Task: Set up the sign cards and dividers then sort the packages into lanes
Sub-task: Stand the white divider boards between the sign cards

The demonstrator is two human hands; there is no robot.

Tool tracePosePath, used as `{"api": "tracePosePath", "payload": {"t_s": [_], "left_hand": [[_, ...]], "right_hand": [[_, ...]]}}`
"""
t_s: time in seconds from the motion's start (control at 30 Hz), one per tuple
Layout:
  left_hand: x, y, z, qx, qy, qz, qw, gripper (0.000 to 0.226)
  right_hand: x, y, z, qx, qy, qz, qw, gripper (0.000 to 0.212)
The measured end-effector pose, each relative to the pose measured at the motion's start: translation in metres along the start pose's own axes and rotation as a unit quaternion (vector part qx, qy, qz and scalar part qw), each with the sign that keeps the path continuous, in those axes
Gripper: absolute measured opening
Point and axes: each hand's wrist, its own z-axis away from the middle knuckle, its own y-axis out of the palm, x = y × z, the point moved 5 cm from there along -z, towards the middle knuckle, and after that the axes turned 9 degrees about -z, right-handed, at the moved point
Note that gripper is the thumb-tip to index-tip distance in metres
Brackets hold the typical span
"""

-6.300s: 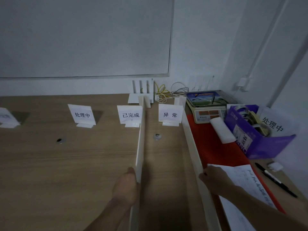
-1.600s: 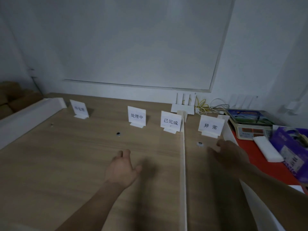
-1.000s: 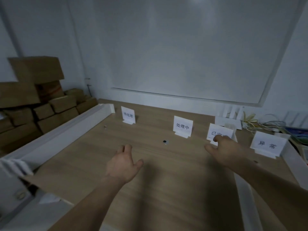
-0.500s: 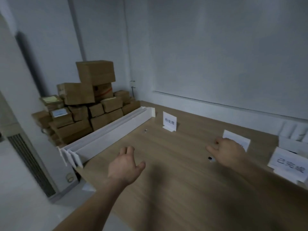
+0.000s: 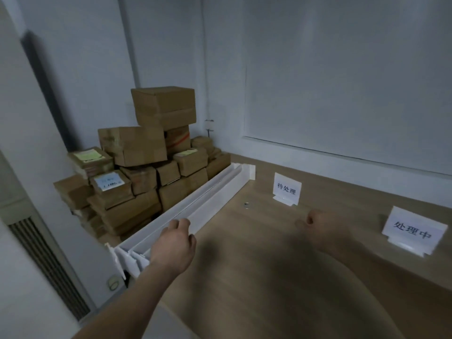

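Several white dividers (image 5: 195,211) lie stacked along the table's (image 5: 269,277) left edge, so I'd lower my spread, empty left hand (image 5: 175,245) onto the nearest one, loosely curled right hand (image 5: 325,231) ready to support.

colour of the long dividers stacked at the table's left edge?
White, plain, no pattern. The dividers show in the head view, beside the brown cardboard boxes.

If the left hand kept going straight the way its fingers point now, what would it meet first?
Most likely the stack of long white divider boards lying along the wooden table's left edge. The left hand hovers open just short of them, though depth is hard to judge.
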Motion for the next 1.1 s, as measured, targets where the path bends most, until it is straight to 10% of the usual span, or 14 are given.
{"api": "tracePosePath", "payload": {"t_s": [1.1], "left_hand": [[0.168, 0.184, -0.251, 0.255, 0.108, -0.075, 0.958, 0.037]], "right_hand": [[0.244, 0.303, -0.177, 0.177, 0.092, -0.033, 0.979, 0.038]]}}
